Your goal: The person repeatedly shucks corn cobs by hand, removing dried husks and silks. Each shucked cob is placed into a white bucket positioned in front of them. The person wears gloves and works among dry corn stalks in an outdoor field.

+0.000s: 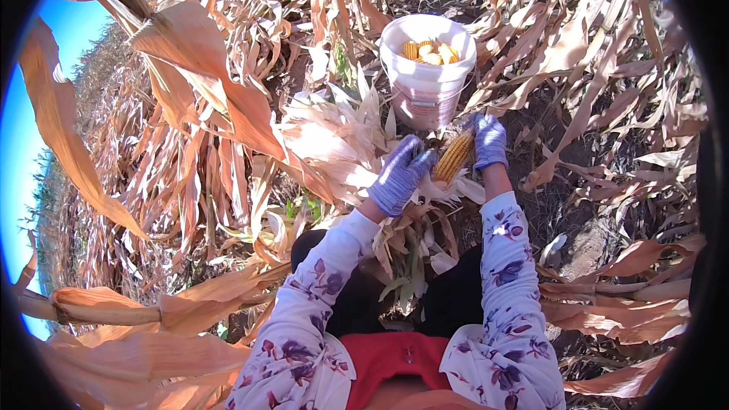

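Note:
My right hand (490, 139), in a knitted grey-violet glove, grips the upper end of a yellow ear of corn (454, 158). The ear is bare along its visible length and slants down to the left. Pale husk leaves (464, 189) hang about its lower end. Close to the ear's left side is my left hand (400, 176), gloved alike, with its fingers curled; whether they pinch a husk is hidden. Just beyond both hands, a white plastic bucket (424, 103) with printed writing and a wire handle holds several husked ears (428, 53).
A heap of stripped pale husks (336, 131) lies left of the bucket. Dry corn stalks (108, 312) and leaves (199, 57) jut in from the left, some close to the camera. More dry stalks (643, 290) lie at right. My dark-trousered knees (455, 290) are below my hands.

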`<state>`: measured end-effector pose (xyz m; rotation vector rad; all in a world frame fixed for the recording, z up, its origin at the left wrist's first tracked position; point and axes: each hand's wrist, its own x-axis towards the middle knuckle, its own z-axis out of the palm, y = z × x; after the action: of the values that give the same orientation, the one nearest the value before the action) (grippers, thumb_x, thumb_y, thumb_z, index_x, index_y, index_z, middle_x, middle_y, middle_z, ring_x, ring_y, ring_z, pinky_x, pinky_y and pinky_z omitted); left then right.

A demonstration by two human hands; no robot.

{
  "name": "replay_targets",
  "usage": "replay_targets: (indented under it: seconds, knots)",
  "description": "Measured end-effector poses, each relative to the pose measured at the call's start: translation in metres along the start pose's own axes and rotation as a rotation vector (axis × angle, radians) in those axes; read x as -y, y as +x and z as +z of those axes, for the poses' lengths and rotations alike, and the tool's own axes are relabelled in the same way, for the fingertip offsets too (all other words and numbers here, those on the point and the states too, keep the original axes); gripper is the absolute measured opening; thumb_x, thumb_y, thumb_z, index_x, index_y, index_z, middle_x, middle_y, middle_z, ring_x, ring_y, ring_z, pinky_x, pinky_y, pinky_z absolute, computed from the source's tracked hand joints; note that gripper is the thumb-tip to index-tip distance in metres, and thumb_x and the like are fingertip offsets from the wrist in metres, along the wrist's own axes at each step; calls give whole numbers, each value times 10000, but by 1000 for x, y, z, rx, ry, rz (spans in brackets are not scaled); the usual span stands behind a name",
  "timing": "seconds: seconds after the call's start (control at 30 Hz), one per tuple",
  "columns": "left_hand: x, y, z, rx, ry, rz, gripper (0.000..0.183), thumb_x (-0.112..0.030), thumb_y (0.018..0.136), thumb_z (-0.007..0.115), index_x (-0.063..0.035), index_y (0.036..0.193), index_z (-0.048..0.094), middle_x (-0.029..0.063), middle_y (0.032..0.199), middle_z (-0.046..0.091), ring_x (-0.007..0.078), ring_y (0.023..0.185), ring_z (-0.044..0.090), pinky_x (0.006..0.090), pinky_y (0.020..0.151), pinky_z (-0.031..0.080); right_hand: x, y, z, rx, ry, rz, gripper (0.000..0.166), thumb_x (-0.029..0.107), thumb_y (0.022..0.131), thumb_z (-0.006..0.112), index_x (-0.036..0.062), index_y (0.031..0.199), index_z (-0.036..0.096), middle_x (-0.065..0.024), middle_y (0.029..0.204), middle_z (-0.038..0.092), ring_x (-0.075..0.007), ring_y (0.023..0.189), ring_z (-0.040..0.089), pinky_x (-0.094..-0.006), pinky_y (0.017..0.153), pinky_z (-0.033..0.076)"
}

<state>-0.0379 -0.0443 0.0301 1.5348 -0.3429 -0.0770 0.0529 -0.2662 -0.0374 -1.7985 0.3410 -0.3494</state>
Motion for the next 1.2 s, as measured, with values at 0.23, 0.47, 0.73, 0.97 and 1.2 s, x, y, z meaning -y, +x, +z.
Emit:
replay_targets:
  seconds: [0.23,0.47,0.73,0.97,1.2]
  knots:
    - [17,3,-25,453,1035,-76,313,-346,801,553,-48,897,538,187,821,590,371,753,570,415,691,460,7,16,-44,-183,1045,303,255,227,869,540,59,1053,488,-99,809,575,-220,667,579,-372,597,516]
    - [-11,-5,-6,567,-297,-209,683,-184,749,666,-31,1323,328,132,1327,376,238,1226,364,355,1028,281,13,1,-10,-165,763,166,178,229,881,504,55,919,520,-60,734,544,-167,579,541,-298,529,474]
    - [61,1,27,-214,-60,-102,559,-162,803,646,-91,1276,356,119,1199,458,196,1060,483,318,888,410,58,-81,49,78,1074,444,140,194,862,546,59,892,530,-56,816,569,-167,682,562,-303,659,494]
    - [50,18,6,-325,-615,-172,358,-100,826,617,-44,1133,442,74,981,567,133,832,571,244,721,484,57,-95,52,315,1417,731,180,190,878,497,60,758,528,-53,643,531,-184,580,517,-343,632,476]
    - [46,37,-78,-709,-899,-275,261,-217,840,582,-57,1019,480,110,919,567,236,832,582,410,729,511,61,-64,13,362,1412,602,195,197,892,485,82,735,489,15,537,389,-141,482,385,-287,516,404]
